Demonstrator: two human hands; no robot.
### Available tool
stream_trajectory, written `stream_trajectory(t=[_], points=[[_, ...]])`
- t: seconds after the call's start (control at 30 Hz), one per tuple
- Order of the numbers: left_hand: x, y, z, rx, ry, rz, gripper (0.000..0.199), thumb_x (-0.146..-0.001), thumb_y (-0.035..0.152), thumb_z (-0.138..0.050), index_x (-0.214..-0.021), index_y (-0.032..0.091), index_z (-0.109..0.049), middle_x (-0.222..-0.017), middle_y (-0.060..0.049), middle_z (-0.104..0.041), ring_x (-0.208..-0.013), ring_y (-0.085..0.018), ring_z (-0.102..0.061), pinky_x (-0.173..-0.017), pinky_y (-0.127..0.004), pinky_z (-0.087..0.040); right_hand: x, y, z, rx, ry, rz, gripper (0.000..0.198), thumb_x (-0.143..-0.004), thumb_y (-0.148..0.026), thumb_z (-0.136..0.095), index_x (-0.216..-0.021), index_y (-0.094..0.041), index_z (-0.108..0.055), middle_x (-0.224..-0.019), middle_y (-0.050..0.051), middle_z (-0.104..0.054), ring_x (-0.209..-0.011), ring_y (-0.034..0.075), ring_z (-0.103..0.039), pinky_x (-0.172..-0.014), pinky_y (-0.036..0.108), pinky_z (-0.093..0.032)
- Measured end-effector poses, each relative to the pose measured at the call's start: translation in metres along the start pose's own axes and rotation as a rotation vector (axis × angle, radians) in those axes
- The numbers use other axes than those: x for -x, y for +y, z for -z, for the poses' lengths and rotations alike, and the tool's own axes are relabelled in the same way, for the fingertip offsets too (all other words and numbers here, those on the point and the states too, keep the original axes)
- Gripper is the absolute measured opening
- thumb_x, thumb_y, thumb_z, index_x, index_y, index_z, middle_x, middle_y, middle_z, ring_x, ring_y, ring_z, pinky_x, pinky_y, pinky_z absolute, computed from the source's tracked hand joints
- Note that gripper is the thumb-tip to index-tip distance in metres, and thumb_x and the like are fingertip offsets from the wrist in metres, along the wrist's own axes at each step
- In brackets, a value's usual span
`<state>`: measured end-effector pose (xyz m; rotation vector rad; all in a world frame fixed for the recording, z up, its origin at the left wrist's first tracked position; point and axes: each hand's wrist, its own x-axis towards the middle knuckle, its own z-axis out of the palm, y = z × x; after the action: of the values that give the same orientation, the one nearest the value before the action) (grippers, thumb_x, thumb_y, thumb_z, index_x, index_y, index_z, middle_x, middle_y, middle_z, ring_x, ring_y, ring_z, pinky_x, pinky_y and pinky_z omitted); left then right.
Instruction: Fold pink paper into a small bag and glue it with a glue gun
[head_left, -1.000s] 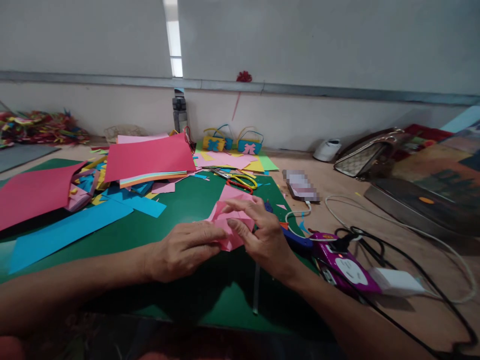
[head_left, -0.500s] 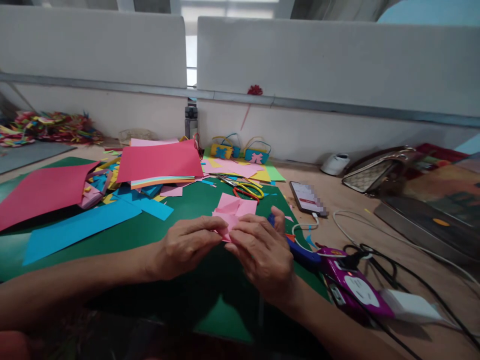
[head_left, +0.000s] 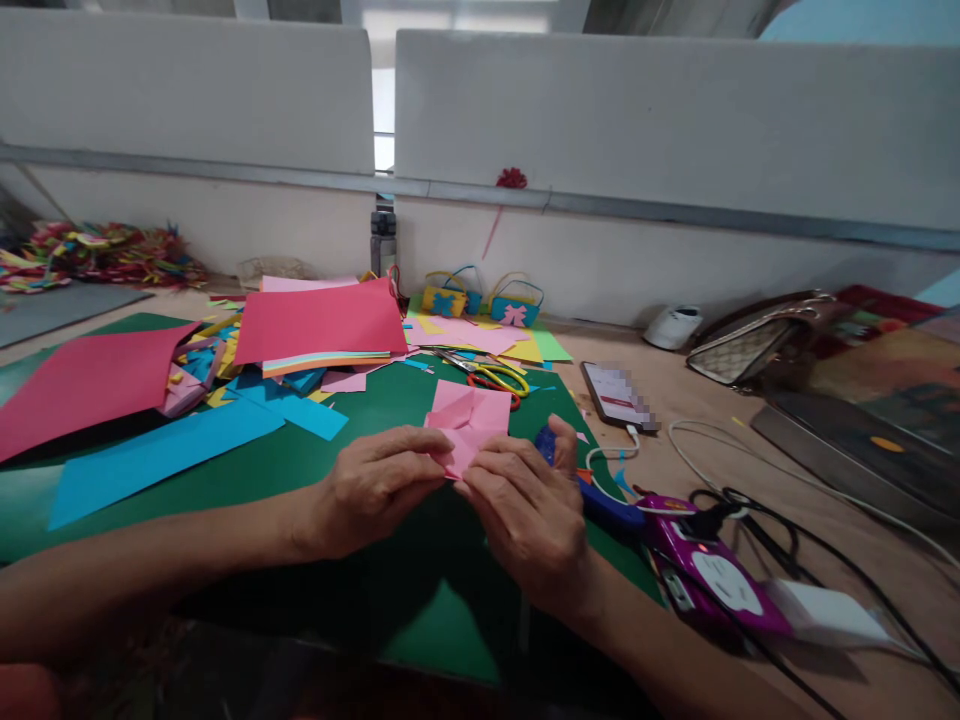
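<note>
A folded piece of pink paper (head_left: pixel 480 415) is held between both hands above the green mat (head_left: pixel 442 640). Its near edge is pinched by my left hand (head_left: pixel 386 490), thumb and fingers pressed together. On the paper's right side, my right hand (head_left: pixel 532 510) grips the near corner, its little finger raised away from the others. Creases and a raised flap show on the paper's left part; the fingertips hide its lower corners. Just beyond it lie scissors with yellow handles (head_left: pixel 510 380) and a red-handled pair. A blue-handled tool (head_left: pixel 611 510) rests partly behind my right hand.
Red sheets (head_left: pixel 322 320) are stacked at the back left, near blue strips (head_left: pixel 172 460) and paper scraps. Small paper bags (head_left: pixel 516 312) stand by the partition. To the right are a phone (head_left: pixel 616 395), a purple power strip (head_left: pixel 712 570) with cables, and a handbag (head_left: pixel 742 345).
The pink paper's far part has shifted slightly left and tilted, showing more of its face. My right fingers have slid down a little towards its near edge.
</note>
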<state>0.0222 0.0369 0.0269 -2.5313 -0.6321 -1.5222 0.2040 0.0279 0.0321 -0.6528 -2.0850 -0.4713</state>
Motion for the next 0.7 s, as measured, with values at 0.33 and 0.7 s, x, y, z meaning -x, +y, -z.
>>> stream_trajectory(t=[0.33,0.7], points=[[-0.0031,-0.0085,0.0045,0.199,-0.029,0.063,0.003,-0.079,0.009,-0.06,-0.078,0.011,-0.061,-0.086,-0.009,-0.067,-0.08,-0.012,-0.064,-0.07,-0.021,-0.055,-0.0033,0.0019,0.0027,-0.01,0.004,-0.008,0.008,-0.079,-0.01,-0.059,-0.075,-0.017,-0.057,-0.07,0.002,-0.066,-0.076,0.017,-0.063,-0.099,0.053,-0.022],[-0.003,-0.0012,0.0053,0.209,-0.011,0.089,0.007,-0.08,0.009,-0.058,-0.075,0.013,-0.059,-0.08,-0.006,-0.067,-0.075,-0.01,-0.063,-0.067,-0.021,-0.052,-0.0044,0.0003,0.0035,-0.019,-0.023,-0.022,0.008,-0.08,-0.011,-0.058,-0.077,-0.018,-0.056,-0.073,0.003,-0.067,-0.076,0.017,-0.063,-0.101,0.055,-0.017]])
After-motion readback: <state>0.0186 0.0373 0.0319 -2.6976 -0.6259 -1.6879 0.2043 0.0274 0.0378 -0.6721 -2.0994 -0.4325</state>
